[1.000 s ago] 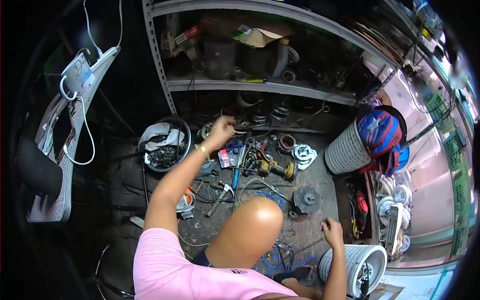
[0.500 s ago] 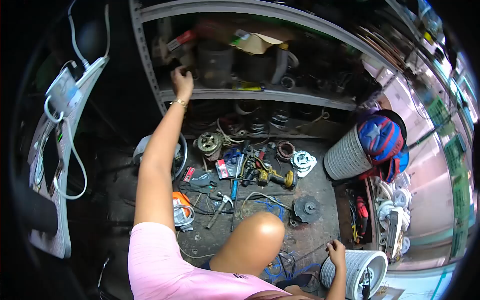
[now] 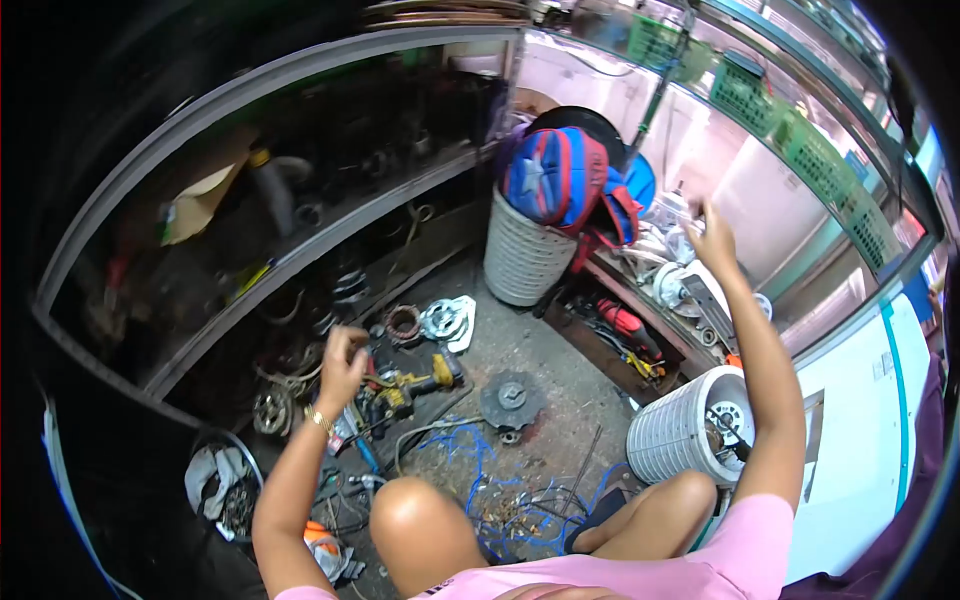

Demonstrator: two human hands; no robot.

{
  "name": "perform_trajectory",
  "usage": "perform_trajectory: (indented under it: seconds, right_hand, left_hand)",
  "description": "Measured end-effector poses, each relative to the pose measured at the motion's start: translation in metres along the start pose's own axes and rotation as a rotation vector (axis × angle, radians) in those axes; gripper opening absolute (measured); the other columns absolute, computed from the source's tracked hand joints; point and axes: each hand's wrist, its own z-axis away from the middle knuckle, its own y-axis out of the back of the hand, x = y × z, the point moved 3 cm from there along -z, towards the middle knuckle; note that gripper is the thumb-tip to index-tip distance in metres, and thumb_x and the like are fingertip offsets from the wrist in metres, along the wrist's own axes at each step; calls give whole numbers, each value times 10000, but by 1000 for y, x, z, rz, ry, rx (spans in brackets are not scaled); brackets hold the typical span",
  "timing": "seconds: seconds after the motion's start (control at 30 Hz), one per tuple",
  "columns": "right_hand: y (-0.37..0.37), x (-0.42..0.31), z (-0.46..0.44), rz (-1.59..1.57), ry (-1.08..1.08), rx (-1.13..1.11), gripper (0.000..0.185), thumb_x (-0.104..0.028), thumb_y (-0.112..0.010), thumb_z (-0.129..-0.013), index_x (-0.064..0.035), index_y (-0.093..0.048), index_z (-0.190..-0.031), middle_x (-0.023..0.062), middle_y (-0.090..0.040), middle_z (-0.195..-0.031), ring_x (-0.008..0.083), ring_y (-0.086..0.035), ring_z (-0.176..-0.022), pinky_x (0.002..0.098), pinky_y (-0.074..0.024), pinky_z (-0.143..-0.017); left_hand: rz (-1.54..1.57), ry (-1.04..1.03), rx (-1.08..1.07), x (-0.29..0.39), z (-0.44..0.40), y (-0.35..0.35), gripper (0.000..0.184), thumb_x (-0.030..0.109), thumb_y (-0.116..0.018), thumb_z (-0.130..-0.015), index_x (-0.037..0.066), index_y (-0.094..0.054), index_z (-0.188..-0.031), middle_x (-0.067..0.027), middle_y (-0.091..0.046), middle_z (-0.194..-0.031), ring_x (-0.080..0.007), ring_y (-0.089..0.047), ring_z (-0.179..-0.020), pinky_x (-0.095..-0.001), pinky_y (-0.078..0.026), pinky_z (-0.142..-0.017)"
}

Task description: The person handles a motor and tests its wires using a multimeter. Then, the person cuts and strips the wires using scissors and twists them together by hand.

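- White parts [image 3: 672, 285] lie in a heap past the wooden box [image 3: 578, 330], near the right hand [image 3: 712, 240]; its fingers are bent, and I can't tell if they hold anything.
- The yellow drill [image 3: 408, 388] lies near the left hand [image 3: 343, 370]; its fingers curl, maybe around something, I can't tell.
- Gray floor [image 3: 490, 325] shows between the dark disc [image 3: 495, 406] and the wooden box's edge.

Left arm forward, left hand [image 3: 344, 368] loosely curled. Right arm stretched forward, right hand [image 3: 713, 243] farther out, thumb and finger parted.
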Motion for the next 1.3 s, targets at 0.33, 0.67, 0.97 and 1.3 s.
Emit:
perform_trajectory:
  seconds: [0.33,0.67,0.97,1.3]
  right_hand:
    - [87,97,-246,727,-214,302,529,-359,-632,-839,-151,-437,-1284,179,-509,-1227,402,-559,-1064,505,-481,-844]
    - [106,186,-343,772,-466,67,559,-503,-563,-849,-358,-397,-1363,105,-528,-1313,357,-502,-1194,687,-306,-900]
    - [119,193,-328,632,-407,574,575,-565,-453,-884,-58,-545,-1141,221,-605,-1135,390,-568,-1074,558,-412,-857]
    - [153,176,-241,654,386,1034,488,-425,-676,-806,31,-555,-930,198,-599,-925,359,-581,-902,439,-485,-744]
  left_hand:
    - [-38,198,-290,-33,34,-119,176,-30,-579,-762,2,-587,-935,-119,-536,-866,-266,-592,-751,-332,-470,-678]
    - [-84,524,34,-60,81,-85,128,-20,-528,-794,-4,-583,-909,-84,-553,-860,-181,-564,-779,-283,-447,-708]
    - [3,521,56,-63,61,-110,130,-26,-533,-790,-4,-578,-911,-74,-556,-859,-170,-546,-769,-280,-439,-722]
    - [178,-24,-404,73,-85,-212,171,102,-587,-828,-7,-587,-960,-105,-546,-897,-204,-554,-876,-295,-440,-778]
